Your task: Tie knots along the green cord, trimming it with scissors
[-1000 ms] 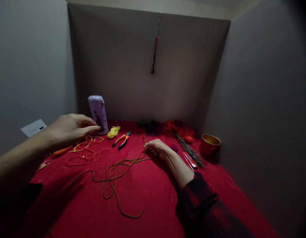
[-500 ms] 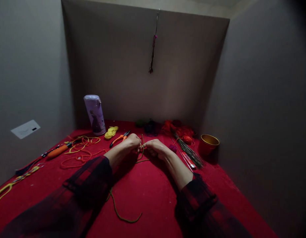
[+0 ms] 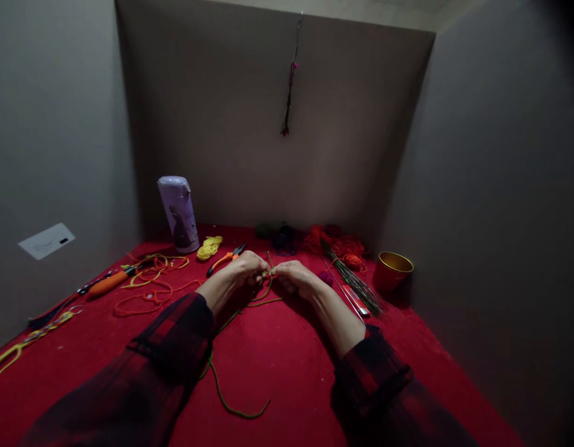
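My left hand (image 3: 250, 268) and my right hand (image 3: 293, 275) meet fingertip to fingertip over the red cloth, both closed on an olive-green cord (image 3: 270, 289). A short end of the cord sticks up between the fingers, and loops hang below them. More of it runs under my left wrist and curls across the cloth in front of me. What lies right between the fingertips is too small to make out. Just beyond my left hand are pliers (image 3: 224, 263) with orange handles.
Left: a purple bottle (image 3: 179, 217), yellow yarn (image 3: 210, 248), orange cord (image 3: 144, 298), an orange-handled tool (image 3: 108, 284). Right: a bundle of thin stems (image 3: 354, 282), red yarn (image 3: 352, 245), a red packet (image 3: 356, 301), a gold-rimmed cup (image 3: 393, 273). A braided cord (image 3: 288, 102) hangs at the back wall.
My left hand has shifted slightly right, bringing the fingertips of both hands closer together. More of the green cord shows beside my left wrist. The view has tilted slightly.
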A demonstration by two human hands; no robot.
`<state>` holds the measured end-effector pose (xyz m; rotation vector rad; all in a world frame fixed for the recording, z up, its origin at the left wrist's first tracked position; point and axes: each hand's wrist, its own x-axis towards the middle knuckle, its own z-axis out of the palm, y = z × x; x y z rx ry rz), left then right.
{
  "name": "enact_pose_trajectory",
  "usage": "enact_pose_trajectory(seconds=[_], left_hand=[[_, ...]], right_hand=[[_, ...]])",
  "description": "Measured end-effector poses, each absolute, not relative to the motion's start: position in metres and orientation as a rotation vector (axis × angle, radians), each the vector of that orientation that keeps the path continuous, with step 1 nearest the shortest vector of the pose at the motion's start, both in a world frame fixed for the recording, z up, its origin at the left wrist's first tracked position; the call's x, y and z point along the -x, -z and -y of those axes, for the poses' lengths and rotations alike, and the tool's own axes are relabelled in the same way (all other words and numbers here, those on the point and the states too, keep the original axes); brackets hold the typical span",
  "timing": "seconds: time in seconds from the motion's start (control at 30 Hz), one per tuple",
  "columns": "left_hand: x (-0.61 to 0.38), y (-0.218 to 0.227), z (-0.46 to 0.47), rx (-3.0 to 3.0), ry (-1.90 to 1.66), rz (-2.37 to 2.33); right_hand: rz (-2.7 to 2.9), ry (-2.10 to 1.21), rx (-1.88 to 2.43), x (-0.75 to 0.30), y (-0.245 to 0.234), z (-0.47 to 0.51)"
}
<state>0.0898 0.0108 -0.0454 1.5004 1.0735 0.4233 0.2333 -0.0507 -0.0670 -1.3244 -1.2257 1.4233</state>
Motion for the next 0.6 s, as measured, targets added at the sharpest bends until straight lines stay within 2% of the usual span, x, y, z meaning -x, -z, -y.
enact_pose_trajectory(seconds=[0.2,0.6], left_hand=[[-0.082,0.035,-0.009,-1.522,-0.327,-0.916],[-0.088,0.047,-0.006,-1.647,-0.370,-1.047]], right_hand=[[1.220,-1.421,1.307,-0.236,0.070,0.049],[1.240,-1.377,1.337,-0.233,0.074,0.046]])
